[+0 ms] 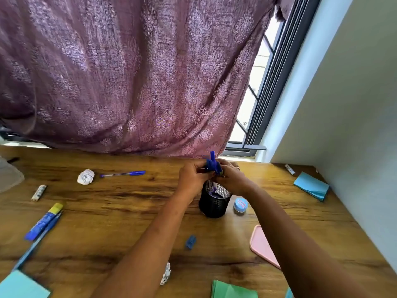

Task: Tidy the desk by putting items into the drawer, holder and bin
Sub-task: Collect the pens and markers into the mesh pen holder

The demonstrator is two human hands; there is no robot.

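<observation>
Hands met directly over mesh holder [214, 201] mid-desk. Left hand [194, 178] and right hand [231, 179] fingers both closed round bunch of blue pens [211, 165], long axis near upright, tips pointing down into holder mouth just beneath.

purple curtain [133, 72], window [264, 82], grey wall [354, 93]

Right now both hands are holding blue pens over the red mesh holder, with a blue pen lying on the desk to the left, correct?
Not quite: the mesh holder is black, not red, as the head view shows. The rest stands: the left hand and right hand hold blue pens over it, and another blue pen lies on the desk to the left.
</observation>
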